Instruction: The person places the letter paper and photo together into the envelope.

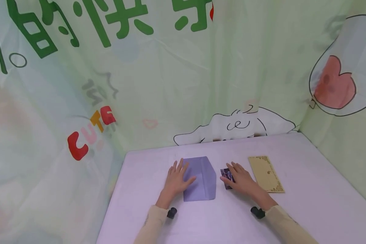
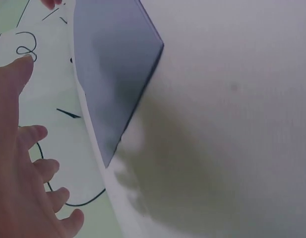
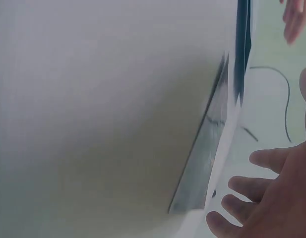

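A purple envelope lies on the table with its pointed flap spread out to the right. My left hand hovers over its left edge, fingers spread and holding nothing. In the left wrist view, a gap and a shadow separate that hand from the envelope. A small dark picture card lies right of the envelope, partly hidden by my right hand. The right wrist view shows this hand raised above the tabletop, its fingers apart and gripping nothing. Whether any fingertip touches the card cannot be told.
A beige rectangular card with brown ornamental corners lies just right of the right hand. The pale table meets a printed curtain at its back edge, with more curtain along the left and right sides.
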`<act>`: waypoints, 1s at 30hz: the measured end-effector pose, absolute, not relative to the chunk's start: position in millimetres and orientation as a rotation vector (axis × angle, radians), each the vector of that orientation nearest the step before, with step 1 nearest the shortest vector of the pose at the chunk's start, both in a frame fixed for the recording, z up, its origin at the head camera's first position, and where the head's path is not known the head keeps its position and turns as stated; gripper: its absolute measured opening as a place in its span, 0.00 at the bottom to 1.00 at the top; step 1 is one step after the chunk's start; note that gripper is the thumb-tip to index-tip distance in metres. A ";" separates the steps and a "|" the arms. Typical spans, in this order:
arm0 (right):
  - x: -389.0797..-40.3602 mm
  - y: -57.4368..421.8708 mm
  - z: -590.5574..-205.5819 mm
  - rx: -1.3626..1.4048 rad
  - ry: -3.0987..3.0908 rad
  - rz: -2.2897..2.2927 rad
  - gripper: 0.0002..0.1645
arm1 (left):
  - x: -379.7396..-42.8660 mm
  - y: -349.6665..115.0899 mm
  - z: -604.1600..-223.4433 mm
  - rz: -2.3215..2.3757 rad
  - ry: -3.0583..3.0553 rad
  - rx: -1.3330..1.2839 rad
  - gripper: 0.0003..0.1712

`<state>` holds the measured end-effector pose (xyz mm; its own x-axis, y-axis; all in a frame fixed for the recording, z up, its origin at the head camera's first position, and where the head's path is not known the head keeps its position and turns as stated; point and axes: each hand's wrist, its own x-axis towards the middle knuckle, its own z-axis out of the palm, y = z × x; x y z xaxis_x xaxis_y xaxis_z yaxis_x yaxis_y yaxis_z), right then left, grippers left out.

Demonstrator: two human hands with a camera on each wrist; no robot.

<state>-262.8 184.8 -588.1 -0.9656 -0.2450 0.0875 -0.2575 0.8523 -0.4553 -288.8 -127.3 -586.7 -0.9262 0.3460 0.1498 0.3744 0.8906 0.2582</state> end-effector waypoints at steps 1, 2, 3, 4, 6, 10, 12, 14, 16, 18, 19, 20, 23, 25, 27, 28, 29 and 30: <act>-263.2 181.3 -588.6 0.417 -2.996 0.761 0.51 | -289.3 -125.0 -585.9 -0.435 -2.964 -0.569 0.46; -263.6 177.9 -589.2 0.429 -2.996 0.769 0.51 | -289.7 -122.5 -584.9 -0.442 -2.967 -0.578 0.46; -263.8 174.4 -589.7 0.444 -2.993 0.766 0.52 | -290.5 -120.0 -584.4 -0.444 -2.968 -0.587 0.46; -263.7 171.3 -589.8 0.461 -2.993 0.769 0.52 | -291.1 -117.5 -584.4 -0.438 -2.971 -0.597 0.46; -264.0 165.4 -589.3 0.496 -2.981 0.771 0.52 | -292.6 -112.7 -584.7 -0.422 -2.978 -0.616 0.46; -266.6 154.7 -585.6 0.576 -2.957 0.769 0.50 | -296.2 -103.8 -588.0 -0.364 -2.991 -0.638 0.45; -269.4 149.5 -583.8 0.621 -2.940 0.749 0.49 | -296.9 -99.3 -587.4 -0.356 -2.999 -0.650 0.45; -272.8 144.3 -582.8 0.661 -2.929 0.727 0.48 | -298.0 -94.8 -586.4 -0.333 -3.008 -0.662 0.45; -276.4 139.7 -583.0 0.708 -2.915 0.696 0.46 | -299.1 -90.4 -584.7 -0.319 -3.016 -0.677 0.45; -279.2 136.1 -583.8 0.750 -2.897 0.672 0.43 | -301.3 -86.1 -584.4 -0.301 -3.023 -0.685 0.44; -280.4 134.6 -584.7 0.771 -2.890 0.652 0.41 | -302.7 -84.0 -585.1 -0.296 -3.024 -0.689 0.44; -281.2 133.3 -585.5 0.791 -2.881 0.638 0.40 | -304.1 -81.9 -586.0 -0.300 -3.026 -0.694 0.44; -282.4 130.1 -589.4 0.830 -2.879 0.584 0.37 | -307.5 -75.9 -589.8 -0.305 -3.037 -0.700 0.42; -282.4 128.2 -592.6 0.846 -2.895 0.568 0.36 | -308.9 -72.6 -593.1 -0.297 -3.050 -0.701 0.41; -281.8 126.4 -595.7 0.862 -2.902 0.560 0.36 | -309.2 -69.8 -595.6 -0.267 -3.070 -0.692 0.40; -281.4 125.8 -597.4 0.867 -2.908 0.564 0.36 | -309.2 -68.7 -596.8 -0.241 -3.080 -0.684 0.40; -281.0 125.3 -599.0 0.868 -2.913 0.557 0.36 | -308.9 -67.8 -597.5 -0.224 -3.089 -0.676 0.40; -280.3 125.0 -600.3 0.869 -2.917 0.550 0.36 | -308.3 -67.1 -598.1 -0.205 -3.100 -0.668 0.40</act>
<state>-280.3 125.0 -600.3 -0.8411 -0.5210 0.1454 -0.5382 0.7790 -0.3218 -308.3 -67.1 -598.1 -0.9110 0.4123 -0.0080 0.4077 0.9033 0.1333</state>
